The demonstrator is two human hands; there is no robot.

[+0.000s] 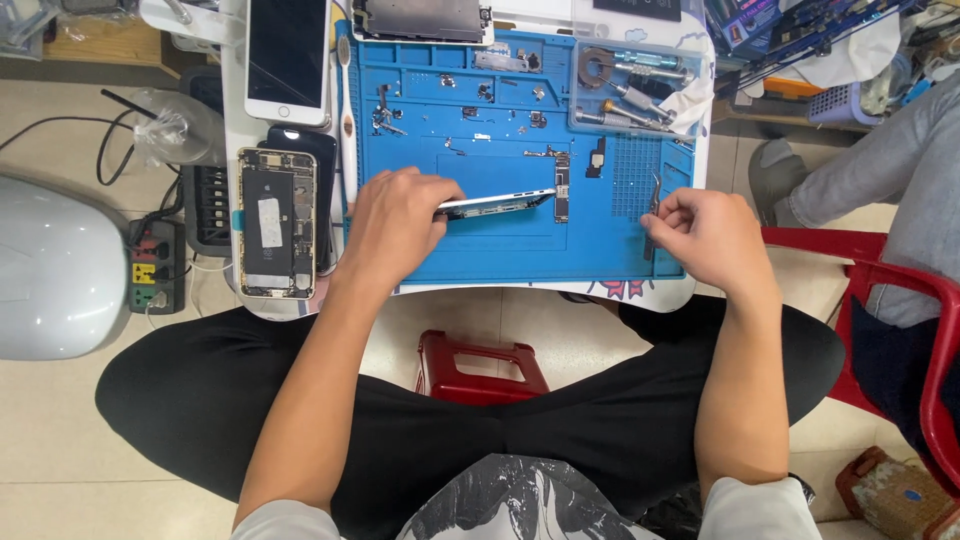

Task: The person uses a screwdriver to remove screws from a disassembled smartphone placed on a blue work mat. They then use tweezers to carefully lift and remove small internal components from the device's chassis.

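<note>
- The left hand (395,225) closes its grip on one end of a phone housing (497,204), holding it tilted on edge over the middle of the blue mat (520,255), which lies on the white surface (232,110).
- The right hand (705,235) rests on the right edge of the mat, its grip pinched narrow on thin tweezers (653,205) whose tips point away from the person.
- A small circuit board (562,187) lies on the mat just at the right end of the housing; whether they touch I cannot tell.
- Loose screws and small metal parts (385,115) are scattered over the far half of the mat.
- Screwdrivers (630,95) lie in the tray at the far right corner of the mat.
- To the left of the mat lies an opened phone (276,222) with its insides showing, and farther off a white phone (288,55) lies face up.
- A red stool (480,365) stands on the floor between the person's knees.
</note>
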